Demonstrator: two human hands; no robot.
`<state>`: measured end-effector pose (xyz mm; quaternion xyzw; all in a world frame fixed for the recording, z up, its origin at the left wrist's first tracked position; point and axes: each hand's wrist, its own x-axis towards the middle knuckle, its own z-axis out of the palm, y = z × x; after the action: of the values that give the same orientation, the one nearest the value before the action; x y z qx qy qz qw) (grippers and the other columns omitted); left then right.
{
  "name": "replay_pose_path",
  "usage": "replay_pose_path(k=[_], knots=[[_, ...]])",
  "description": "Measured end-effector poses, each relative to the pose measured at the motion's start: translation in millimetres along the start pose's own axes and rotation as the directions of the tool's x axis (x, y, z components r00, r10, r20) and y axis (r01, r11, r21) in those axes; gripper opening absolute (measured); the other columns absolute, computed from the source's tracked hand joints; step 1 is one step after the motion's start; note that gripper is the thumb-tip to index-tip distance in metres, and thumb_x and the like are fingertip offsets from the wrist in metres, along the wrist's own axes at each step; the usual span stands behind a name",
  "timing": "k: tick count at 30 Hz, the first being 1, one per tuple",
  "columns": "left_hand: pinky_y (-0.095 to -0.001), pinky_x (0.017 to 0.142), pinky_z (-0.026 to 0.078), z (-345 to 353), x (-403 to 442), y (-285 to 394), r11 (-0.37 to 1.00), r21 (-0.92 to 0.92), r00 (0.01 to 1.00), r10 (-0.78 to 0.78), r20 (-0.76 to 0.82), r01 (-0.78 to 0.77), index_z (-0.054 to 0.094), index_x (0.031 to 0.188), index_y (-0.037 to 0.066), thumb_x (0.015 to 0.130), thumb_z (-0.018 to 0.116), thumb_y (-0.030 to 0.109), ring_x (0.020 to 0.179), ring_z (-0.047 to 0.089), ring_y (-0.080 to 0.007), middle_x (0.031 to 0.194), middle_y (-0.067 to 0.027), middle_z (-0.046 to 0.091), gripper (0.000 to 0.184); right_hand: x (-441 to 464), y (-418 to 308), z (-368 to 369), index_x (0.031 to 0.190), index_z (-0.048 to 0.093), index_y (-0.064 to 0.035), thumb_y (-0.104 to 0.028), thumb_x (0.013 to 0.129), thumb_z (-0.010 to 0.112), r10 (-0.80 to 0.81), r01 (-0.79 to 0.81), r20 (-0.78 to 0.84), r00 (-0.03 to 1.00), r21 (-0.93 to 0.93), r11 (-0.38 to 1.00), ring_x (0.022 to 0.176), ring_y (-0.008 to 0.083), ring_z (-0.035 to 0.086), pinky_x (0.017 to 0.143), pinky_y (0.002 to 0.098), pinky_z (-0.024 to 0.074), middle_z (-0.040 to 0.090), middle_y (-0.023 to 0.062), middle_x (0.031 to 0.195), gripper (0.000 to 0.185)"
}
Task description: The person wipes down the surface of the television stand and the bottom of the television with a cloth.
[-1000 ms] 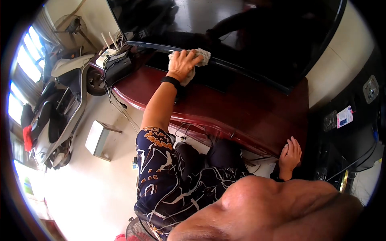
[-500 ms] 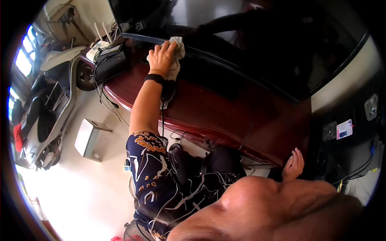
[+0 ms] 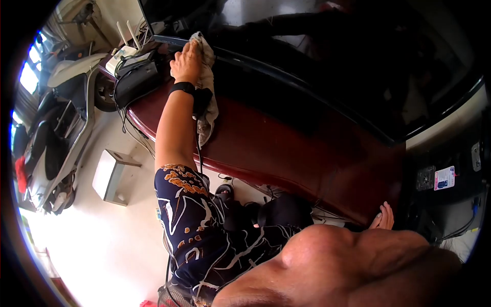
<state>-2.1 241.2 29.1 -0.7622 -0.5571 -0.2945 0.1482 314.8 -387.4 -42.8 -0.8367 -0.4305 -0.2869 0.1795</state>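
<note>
My left hand [image 3: 186, 64], with a dark band at the wrist, is closed on a pale, stained cloth [image 3: 205, 77]. It presses the cloth against the lower frame of the large black TV [image 3: 286, 77], near its left corner. The rest of the cloth hangs down over the dark red glossy cabinet [image 3: 286, 148]. My right hand [image 3: 383, 217] rests at the cabinet's right end with fingers stretched out and nothing visible in it; its palm is partly hidden.
A white router [image 3: 121, 59] and a black box [image 3: 135, 82] with tangled cables sit on the cabinet's left end. A scooter [image 3: 56, 128] and a small white stool [image 3: 110, 174] stand on the floor at left. Dark equipment with a card [image 3: 444, 178] is at right.
My left hand has slid the cloth leftward along the TV's lower frame, and more of the cloth now hangs down. My right hand stays by the cabinet's right end, lower in view.
</note>
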Motion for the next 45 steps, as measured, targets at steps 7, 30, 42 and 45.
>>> replay_pose_path(k=[7, 30, 42, 45], knots=[[-0.0491, 0.094, 0.045, 19, 23, -16, 0.952, -0.170, 0.960, -0.228, 0.164, 0.255, 0.041, 0.136, 0.019, 0.084, 0.055, 0.025, 0.117, 0.054, -0.0359, 0.136, -0.0046, 0.051, 0.054, 2, 1, -2, 0.105, 0.064, 0.0028, -0.007, 0.090, 0.044, -0.010, 0.010, 0.019, 1.000, 0.001, 1.000, 0.112, 0.0341, 0.056, 0.098, 0.0420, 0.0413, 0.062, 0.0140, 0.119, 0.027], [-0.0327, 0.089, 0.048, -37, -88, 131, 0.644, -0.764, 0.924, 0.266, 0.275, 0.042, 0.051, 0.126, -0.009, 0.074, 0.073, 0.018, 0.102, 0.061, -0.0236, 0.112, -0.0194, 0.064, 0.062, 7, 2, -6, 0.102, 0.063, -0.0016, -0.006, 0.080, 0.058, 0.012, -0.003, -0.094, 0.995, 0.088, 0.996, 0.109, 0.0328, 0.058, 0.096, 0.0441, 0.0430, 0.062, 0.0123, 0.116, 0.023], [-0.0391, 0.085, 0.051, -100, -164, 287, 0.754, -0.620, 0.823, 0.483, 0.298, -0.218, 0.061, 0.117, 0.002, 0.075, 0.073, 0.034, 0.097, 0.065, -0.0347, 0.102, -0.0220, 0.067, 0.054, 1, 9, -5, 0.095, 0.064, -0.0041, -0.011, 0.078, 0.063, 0.040, -0.008, -0.188, 0.981, 0.167, 0.986, 0.104, 0.0283, 0.059, 0.092, 0.0435, 0.0449, 0.063, 0.0091, 0.109, 0.018], [-0.0391, 0.085, 0.051, -111, -173, 315, 0.744, -0.626, 0.804, 0.511, 0.305, -0.235, 0.062, 0.115, 0.002, 0.076, 0.073, 0.033, 0.097, 0.065, -0.0356, 0.102, -0.0215, 0.067, 0.051, 0, 12, -6, 0.094, 0.064, -0.0044, -0.012, 0.078, 0.064, 0.025, 0.019, -0.212, 0.977, 0.207, 0.978, 0.102, 0.0285, 0.060, 0.090, 0.0434, 0.0461, 0.063, 0.0099, 0.108, 0.017]])
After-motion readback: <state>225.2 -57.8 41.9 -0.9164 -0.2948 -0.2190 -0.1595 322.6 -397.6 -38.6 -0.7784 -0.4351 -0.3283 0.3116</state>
